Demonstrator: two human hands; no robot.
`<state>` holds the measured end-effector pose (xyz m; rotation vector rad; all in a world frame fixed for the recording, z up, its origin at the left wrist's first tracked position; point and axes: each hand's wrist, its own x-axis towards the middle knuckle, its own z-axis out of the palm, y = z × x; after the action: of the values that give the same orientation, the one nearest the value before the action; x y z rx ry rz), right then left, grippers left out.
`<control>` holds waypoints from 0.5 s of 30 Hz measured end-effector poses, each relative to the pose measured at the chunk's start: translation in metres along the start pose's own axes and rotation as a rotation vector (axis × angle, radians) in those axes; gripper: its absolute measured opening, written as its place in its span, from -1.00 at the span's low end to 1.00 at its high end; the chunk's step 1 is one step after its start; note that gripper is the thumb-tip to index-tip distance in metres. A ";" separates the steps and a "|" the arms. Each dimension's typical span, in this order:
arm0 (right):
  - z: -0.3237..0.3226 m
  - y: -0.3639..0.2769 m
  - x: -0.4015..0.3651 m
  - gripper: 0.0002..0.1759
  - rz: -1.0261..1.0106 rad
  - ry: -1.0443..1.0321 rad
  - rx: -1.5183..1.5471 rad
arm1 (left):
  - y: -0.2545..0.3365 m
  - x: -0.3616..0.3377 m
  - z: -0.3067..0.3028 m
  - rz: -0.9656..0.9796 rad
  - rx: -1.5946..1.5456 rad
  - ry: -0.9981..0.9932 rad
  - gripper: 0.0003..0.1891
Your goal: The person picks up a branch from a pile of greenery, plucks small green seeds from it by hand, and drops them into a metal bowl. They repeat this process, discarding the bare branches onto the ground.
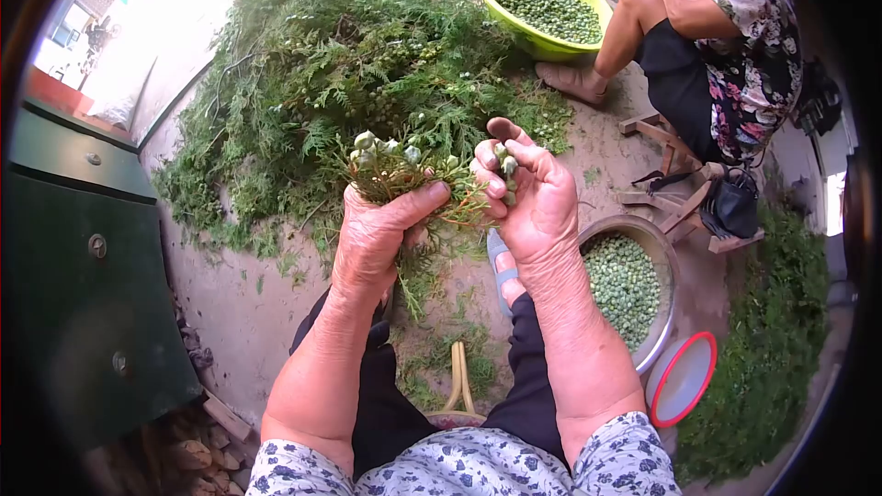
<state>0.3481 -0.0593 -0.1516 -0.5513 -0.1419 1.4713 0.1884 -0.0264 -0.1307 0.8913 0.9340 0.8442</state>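
Note:
My left hand [386, 225] is closed around a leafy conifer sprig [390, 179], with pale green cones [366, 142] standing up at its tip. Just to the right, my right hand [533, 188] has its fingers curled around a few green cones [507, 168], palm turned partly up. The two hands are close together, in front of a big heap of cut conifer branches [303, 73]. Beside my right forearm stands a metal basin [675, 271] holding many round green cones [625, 287].
A yellow-green tub [588, 2] of cones stands at the back. To its right a person [749, 46] sits handling greenery. A wooden stool [675, 207] with a black bag, a red-rimmed sieve [709, 377] and more greenery [763, 349] lie right; a dark green cabinet [83, 294] stands left.

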 end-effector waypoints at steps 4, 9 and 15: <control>0.009 0.003 0.001 -0.70 0.010 0.060 -0.050 | 0.001 0.000 -0.003 -0.016 -0.024 -0.070 -0.83; 0.005 0.008 -0.001 -0.59 0.049 -0.137 -0.422 | 0.004 0.000 0.002 0.002 -0.045 -0.079 -0.85; 0.004 0.009 -0.001 -0.72 0.035 -0.171 -0.481 | 0.008 0.000 -0.002 -0.047 0.029 -0.047 -0.85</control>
<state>0.3384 -0.0591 -0.1516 -0.8154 -0.6346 1.5222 0.1846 -0.0232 -0.1244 0.9073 0.9245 0.7681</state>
